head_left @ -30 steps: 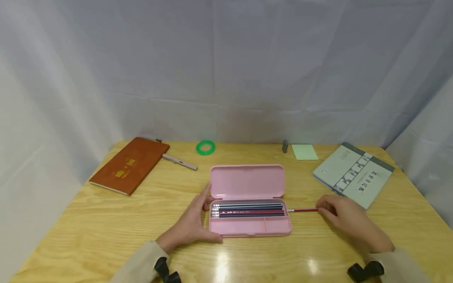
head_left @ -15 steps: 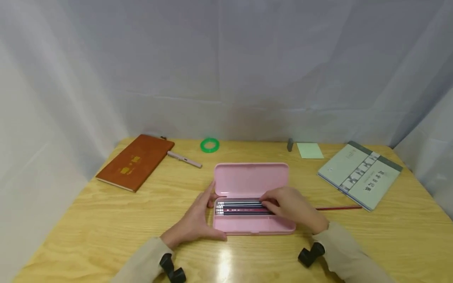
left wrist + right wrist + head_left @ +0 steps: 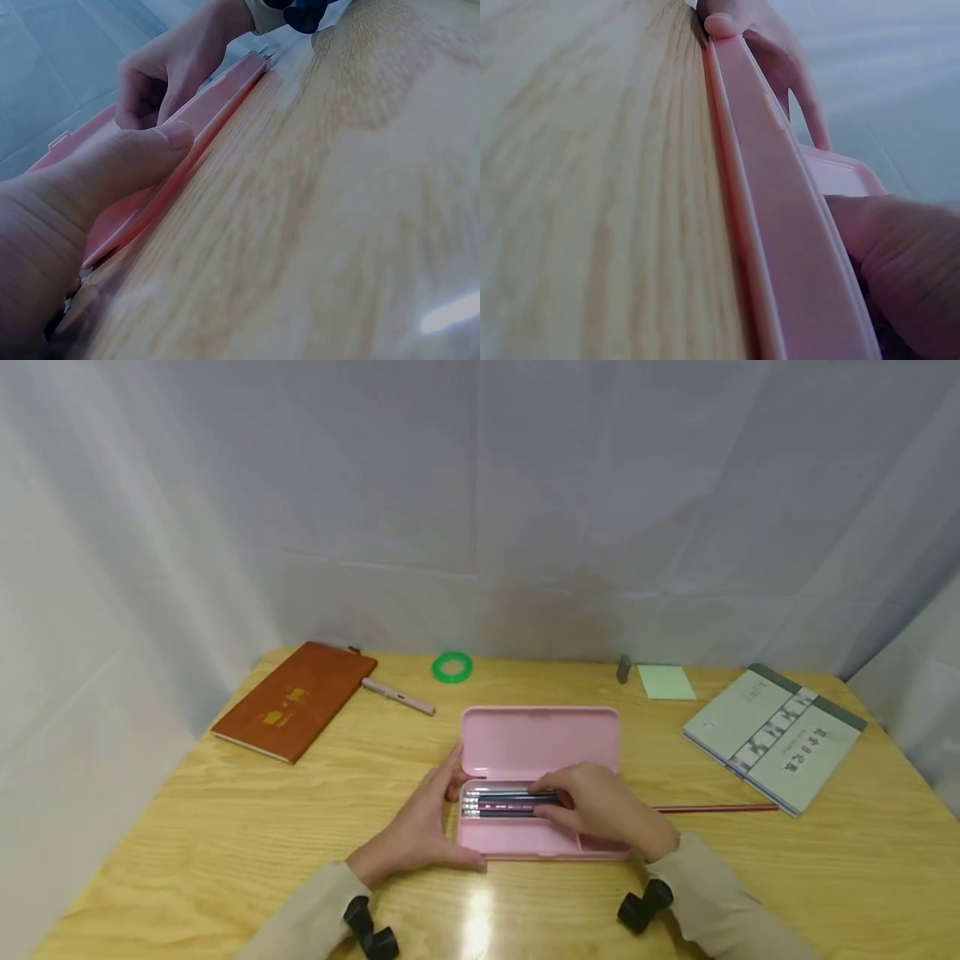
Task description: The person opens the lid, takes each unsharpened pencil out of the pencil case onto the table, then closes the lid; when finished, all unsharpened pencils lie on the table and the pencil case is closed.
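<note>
A pink pencil case (image 3: 517,843) lies with its lid raised at the back. Inside it, a row of dark and red pencils (image 3: 498,807) shows silver eraser ends at the left. My left hand (image 3: 416,827) holds the case's left end, thumb along the front edge and fingers behind. My right hand (image 3: 600,806) reaches into the case from the right, bent index finger and thumb at the pencils; I cannot tell whether they pinch one. A loose red pencil (image 3: 720,809) lies on the table to the right, partly hidden by the right hand.
On the wooden table (image 3: 300,827), a brown notebook (image 3: 296,702) and a pen (image 3: 397,696) lie at the left. Behind the case are a green tape roll (image 3: 452,678), a small grey block (image 3: 623,669) and pale sticky notes (image 3: 667,682). A grey-green notebook (image 3: 772,735) lies right.
My right hand has let go of the red pencil on the table and moved left into the case, then slightly further left along the pencils. The left hand stays at the case.
</note>
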Motion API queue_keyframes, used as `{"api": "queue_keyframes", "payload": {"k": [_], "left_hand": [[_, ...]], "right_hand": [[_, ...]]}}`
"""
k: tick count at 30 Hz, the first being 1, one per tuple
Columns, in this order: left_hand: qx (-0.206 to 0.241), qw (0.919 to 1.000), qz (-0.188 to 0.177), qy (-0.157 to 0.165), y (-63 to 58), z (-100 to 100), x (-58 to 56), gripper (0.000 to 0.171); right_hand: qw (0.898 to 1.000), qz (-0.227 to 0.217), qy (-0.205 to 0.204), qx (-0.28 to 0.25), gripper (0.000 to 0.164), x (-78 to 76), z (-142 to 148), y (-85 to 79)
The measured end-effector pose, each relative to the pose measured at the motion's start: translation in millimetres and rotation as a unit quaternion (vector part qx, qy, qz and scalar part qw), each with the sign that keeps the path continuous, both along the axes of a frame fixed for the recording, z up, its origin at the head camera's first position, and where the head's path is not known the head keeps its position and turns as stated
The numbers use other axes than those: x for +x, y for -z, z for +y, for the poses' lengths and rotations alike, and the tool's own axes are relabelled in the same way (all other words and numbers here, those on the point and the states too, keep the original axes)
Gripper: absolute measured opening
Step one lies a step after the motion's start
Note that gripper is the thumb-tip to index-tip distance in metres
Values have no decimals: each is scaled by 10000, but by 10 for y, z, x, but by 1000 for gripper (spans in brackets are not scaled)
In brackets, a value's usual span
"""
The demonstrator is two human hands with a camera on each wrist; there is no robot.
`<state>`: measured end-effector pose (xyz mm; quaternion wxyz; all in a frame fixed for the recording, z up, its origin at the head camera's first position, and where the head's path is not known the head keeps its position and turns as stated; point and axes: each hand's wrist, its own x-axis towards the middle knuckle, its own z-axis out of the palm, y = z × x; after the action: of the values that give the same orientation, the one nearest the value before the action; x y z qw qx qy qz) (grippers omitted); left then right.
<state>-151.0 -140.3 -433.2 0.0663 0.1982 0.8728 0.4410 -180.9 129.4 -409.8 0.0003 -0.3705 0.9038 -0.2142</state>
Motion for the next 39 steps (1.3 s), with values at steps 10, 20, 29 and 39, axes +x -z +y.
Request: {"api": "queue_keyframes", "payload": {"k": [10, 20, 29, 39], "left_hand": [[97, 9995, 263, 173, 18, 63, -34, 144], [108, 9994, 295, 149, 22, 68, -17, 145], [7, 9996, 283, 47, -8, 32, -15, 144], [11, 9996, 288, 59, -2, 21, -15, 144]], "right_hand": [[9960, 863, 224, -2, 8, 81, -13, -16], [9885, 1004, 845, -758, 11, 271, 634, -70], [9750, 753, 1799, -1063, 19, 627, 1612, 149], [9791, 516, 1695, -996, 18, 550, 1721, 195]]}}
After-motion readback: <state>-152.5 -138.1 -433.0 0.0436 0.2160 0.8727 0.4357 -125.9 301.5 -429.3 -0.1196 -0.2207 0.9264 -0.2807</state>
